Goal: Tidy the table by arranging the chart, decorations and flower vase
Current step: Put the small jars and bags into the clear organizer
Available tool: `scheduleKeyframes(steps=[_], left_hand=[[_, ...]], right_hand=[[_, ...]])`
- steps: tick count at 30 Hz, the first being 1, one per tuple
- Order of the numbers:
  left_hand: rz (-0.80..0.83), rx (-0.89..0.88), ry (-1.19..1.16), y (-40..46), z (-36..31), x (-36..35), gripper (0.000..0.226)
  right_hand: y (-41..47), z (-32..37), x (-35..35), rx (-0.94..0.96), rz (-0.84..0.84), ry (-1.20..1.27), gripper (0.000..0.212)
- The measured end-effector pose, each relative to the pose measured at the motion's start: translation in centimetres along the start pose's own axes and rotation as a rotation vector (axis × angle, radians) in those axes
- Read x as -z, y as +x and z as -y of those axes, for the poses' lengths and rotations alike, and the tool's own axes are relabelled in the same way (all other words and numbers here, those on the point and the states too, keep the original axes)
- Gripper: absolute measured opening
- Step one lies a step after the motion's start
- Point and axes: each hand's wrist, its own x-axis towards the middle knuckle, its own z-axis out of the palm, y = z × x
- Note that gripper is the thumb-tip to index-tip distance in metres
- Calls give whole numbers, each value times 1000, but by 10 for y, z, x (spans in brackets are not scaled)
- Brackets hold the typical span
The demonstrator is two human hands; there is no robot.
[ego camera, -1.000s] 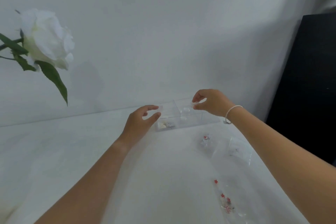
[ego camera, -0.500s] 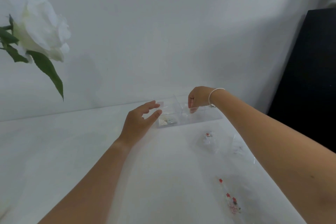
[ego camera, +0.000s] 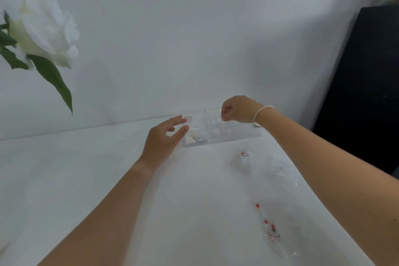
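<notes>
Head view: left hand spread at clear box edge; right hand curled, grip unclear.

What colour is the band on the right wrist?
White; the thin wrist band shows clearly in the head view, its only view.

**Table layout, far edge to near**

Divided box: on the table at its far edge, by the wall. Small pieces lie in its left compartment.
Left hand: at the box's left end.
Right hand: above the right compartment.
Three packets: before the box, to the right.
Flower: far left, raised.
</notes>
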Motion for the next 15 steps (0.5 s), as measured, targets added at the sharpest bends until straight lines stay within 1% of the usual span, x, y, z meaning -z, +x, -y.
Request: scheduleKeyframes(steps=[2, 4, 6, 7, 9, 11, 13, 15], left_hand=[[1, -3, 2, 0, 0, 0, 28], [-11, -14, 9, -1, 0, 0, 25], [-44, -37, 14, -3, -3, -1, 23], [-72, -57, 14, -5, -6, -2, 23], [-140, -124, 51, -11, -15, -5, 23], [-163, -209, 130, -19, -26, -11, 23], [-121, -283, 201, -30, -38, -20, 23], [-49, -331, 226, -45, -50, -31, 22]], right_hand=[[-18, -7, 0, 47, -166, 119, 6], [-42, -14, 1, 57, -296, 260, 9], [-67, -25, -2, 8, -356, 370, 9], [-79, -32, -4, -25, -356, 410, 9], [-99, -48, -8, -77, -295, 423, 7], [-113, -64, -10, -119, -172, 357, 16], [-123, -75, -11, -172, -17, 302, 28], [-128, -82, -13, -223, 101, 279, 37]])
